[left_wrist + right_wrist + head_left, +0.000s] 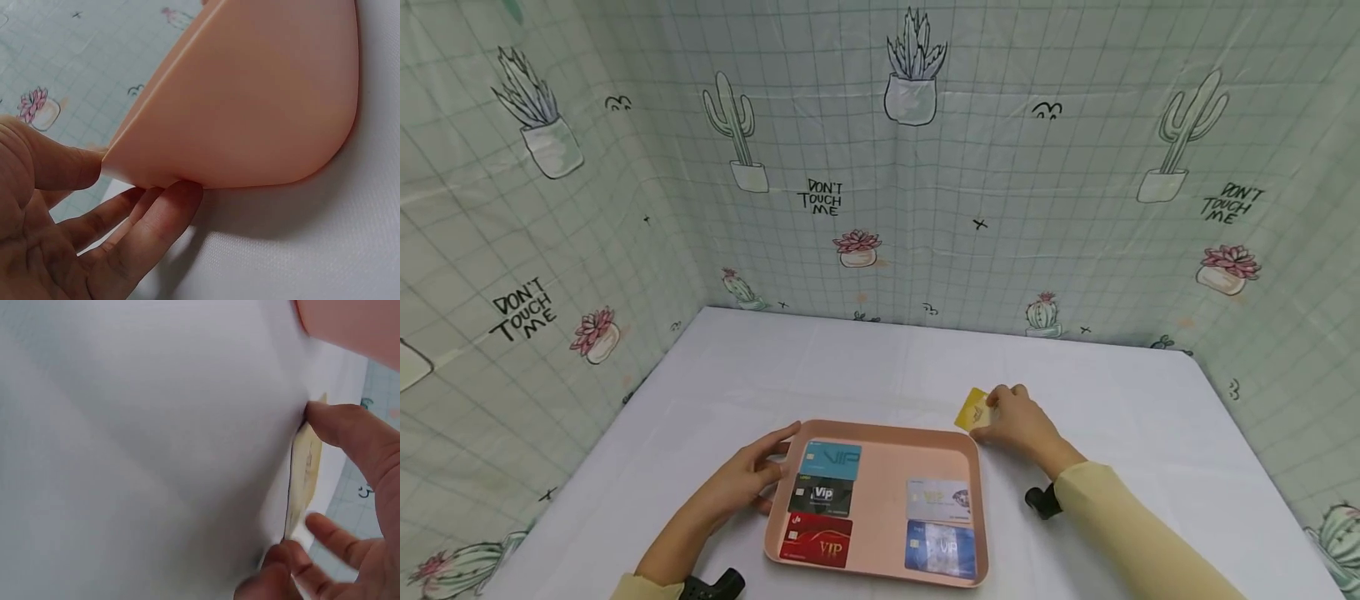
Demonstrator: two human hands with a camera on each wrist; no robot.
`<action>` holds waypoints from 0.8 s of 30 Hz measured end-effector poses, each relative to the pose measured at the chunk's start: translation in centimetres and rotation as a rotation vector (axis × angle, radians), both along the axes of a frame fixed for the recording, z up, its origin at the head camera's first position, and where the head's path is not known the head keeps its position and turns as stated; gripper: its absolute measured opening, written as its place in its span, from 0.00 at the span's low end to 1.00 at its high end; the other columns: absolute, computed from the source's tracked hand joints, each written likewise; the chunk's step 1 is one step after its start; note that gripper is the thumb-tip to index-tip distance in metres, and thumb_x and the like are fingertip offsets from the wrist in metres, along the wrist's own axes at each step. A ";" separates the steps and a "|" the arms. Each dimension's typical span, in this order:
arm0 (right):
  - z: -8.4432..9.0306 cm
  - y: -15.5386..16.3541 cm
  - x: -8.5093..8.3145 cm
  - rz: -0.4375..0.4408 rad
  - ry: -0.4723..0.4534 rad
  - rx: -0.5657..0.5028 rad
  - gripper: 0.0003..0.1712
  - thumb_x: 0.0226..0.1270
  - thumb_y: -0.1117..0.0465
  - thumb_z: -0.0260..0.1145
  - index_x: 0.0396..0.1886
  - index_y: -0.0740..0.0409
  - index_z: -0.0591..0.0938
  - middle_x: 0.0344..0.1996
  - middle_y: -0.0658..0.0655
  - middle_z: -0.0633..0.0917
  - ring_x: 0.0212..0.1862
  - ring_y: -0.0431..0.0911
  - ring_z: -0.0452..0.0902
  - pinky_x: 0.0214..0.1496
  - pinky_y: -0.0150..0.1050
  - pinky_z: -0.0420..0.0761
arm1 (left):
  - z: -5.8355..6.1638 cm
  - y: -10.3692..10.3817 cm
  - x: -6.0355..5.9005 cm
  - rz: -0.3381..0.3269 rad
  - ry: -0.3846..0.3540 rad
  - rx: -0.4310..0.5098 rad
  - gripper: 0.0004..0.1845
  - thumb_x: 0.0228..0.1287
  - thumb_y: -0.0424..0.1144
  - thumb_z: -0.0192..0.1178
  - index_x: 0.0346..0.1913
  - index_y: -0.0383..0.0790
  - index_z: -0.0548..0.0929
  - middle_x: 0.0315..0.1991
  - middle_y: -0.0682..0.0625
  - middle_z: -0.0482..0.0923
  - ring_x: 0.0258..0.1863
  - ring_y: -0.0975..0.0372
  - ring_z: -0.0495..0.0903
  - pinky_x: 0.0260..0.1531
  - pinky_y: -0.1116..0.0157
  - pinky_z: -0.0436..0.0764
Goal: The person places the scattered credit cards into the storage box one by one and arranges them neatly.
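A pink tray (880, 442) lies on the white table near the front edge. It holds a light blue card (832, 460), a black card (821, 496), a red card (817, 540), a silver card (937, 499) and a dark blue card (942, 548). My left hand (752, 475) grips the tray's left rim (119, 164), thumb (56, 164) above and fingers (164, 206) beneath. Just beyond the tray's far right corner, my right hand (1017, 421) pinches a yellow card (972, 408) by its edges; the card (303, 470) stands tilted on the table.
The white table (880, 367) is walled at the back and both sides by a cactus-print curtain (925, 167). Black wrist-camera mounts show at my left wrist (711, 585) and right wrist (1043, 502).
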State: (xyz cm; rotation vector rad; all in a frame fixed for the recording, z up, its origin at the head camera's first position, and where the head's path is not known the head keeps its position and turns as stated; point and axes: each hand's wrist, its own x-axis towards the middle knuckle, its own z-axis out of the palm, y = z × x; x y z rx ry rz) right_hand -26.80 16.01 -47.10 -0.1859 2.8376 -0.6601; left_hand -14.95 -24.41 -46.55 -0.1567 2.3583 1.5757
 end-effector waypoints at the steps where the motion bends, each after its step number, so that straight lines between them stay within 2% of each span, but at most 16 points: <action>1: 0.1 -0.1 0.0 0.010 -0.008 0.000 0.46 0.52 0.46 0.80 0.64 0.67 0.75 0.54 0.73 0.74 0.44 0.58 0.77 0.51 0.57 0.82 | 0.0 0.0 0.0 0.005 0.000 -0.005 0.35 0.69 0.29 0.58 0.78 0.48 0.69 0.69 0.35 0.70 0.49 0.53 0.78 0.25 0.57 0.87; 4: 0.4 0.0 -0.2 0.007 -0.029 0.014 0.53 0.52 0.47 0.81 0.72 0.67 0.70 0.58 0.76 0.71 0.46 0.60 0.77 0.55 0.61 0.81 | 0.1 0.0 0.0 0.003 0.001 -0.006 0.35 0.69 0.29 0.59 0.78 0.47 0.68 0.69 0.35 0.71 0.48 0.54 0.78 0.25 0.57 0.87; 8: 0.7 0.3 -0.6 -0.011 -0.068 0.003 0.49 0.50 0.47 0.82 0.68 0.64 0.73 0.57 0.76 0.69 0.45 0.61 0.77 0.54 0.61 0.81 | 0.0 -0.1 -0.1 0.003 -0.005 0.007 0.35 0.69 0.29 0.58 0.78 0.47 0.68 0.69 0.34 0.70 0.48 0.54 0.78 0.25 0.57 0.87; 12: 0.5 0.3 -0.8 -0.024 -0.087 -0.048 0.48 0.47 0.49 0.84 0.65 0.64 0.72 0.56 0.76 0.68 0.45 0.61 0.76 0.55 0.61 0.80 | 0.0 -0.2 -0.1 0.008 -0.009 0.016 0.34 0.70 0.28 0.58 0.78 0.47 0.69 0.69 0.34 0.70 0.47 0.53 0.78 0.25 0.57 0.87; 16: 0.1 0.2 -0.9 -0.012 -0.063 -0.117 0.50 0.46 0.55 0.85 0.63 0.65 0.66 0.49 0.72 0.74 0.43 0.58 0.75 0.52 0.57 0.80 | 0.0 -0.2 -0.1 -0.001 -0.007 0.019 0.34 0.70 0.28 0.58 0.78 0.47 0.69 0.69 0.34 0.70 0.47 0.53 0.77 0.25 0.57 0.87; 20: -0.3 -0.1 -0.6 0.029 -0.032 -0.195 0.49 0.50 0.63 0.82 0.66 0.61 0.60 0.39 0.64 0.84 0.37 0.51 0.78 0.46 0.50 0.80 | 0.0 -0.3 0.0 0.000 -0.007 0.012 0.34 0.70 0.28 0.58 0.78 0.48 0.69 0.69 0.34 0.70 0.47 0.53 0.77 0.25 0.57 0.87; 24: -0.5 -0.4 -0.1 0.035 -0.001 -0.239 0.48 0.55 0.67 0.78 0.72 0.57 0.61 0.39 0.61 0.85 0.35 0.48 0.79 0.42 0.45 0.79 | 0.0 -0.3 0.0 -0.001 -0.007 0.018 0.34 0.70 0.28 0.57 0.78 0.48 0.69 0.70 0.34 0.70 0.47 0.53 0.78 0.25 0.57 0.87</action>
